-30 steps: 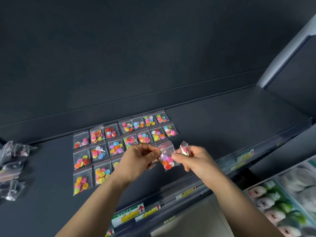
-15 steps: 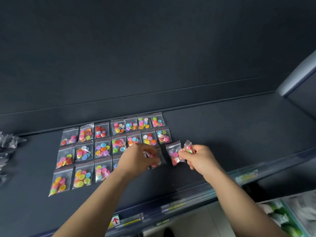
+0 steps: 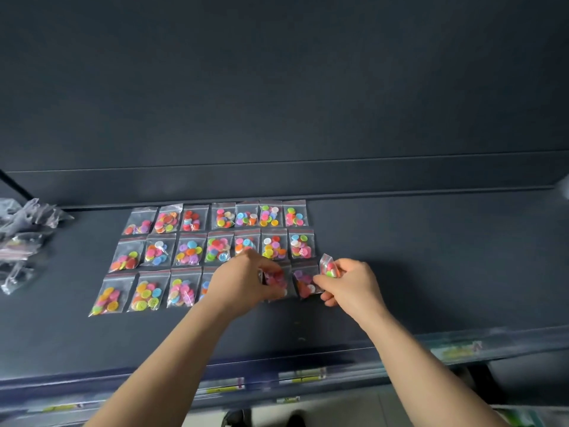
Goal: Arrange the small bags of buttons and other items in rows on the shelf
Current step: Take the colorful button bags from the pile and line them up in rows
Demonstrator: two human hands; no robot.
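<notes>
Small clear bags of coloured buttons lie in three rows on the dark shelf. My left hand is over the front row, its fingers pinching a bag of red and pink buttons that lies on the shelf. Just right of it lies another bag, touched by the fingertips of my right hand. That same hand holds a small bag upright between thumb and fingers. Part of the front row is hidden under my left hand.
A loose heap of clear bags lies at the shelf's left end. The shelf's front rail carries price labels. A dark back panel rises behind the rows. Bare shelf stretches right of the rows.
Both hands have come down to the shelf. The bags they held in the air now lie at the right end of the front row. The view has shifted right.
</notes>
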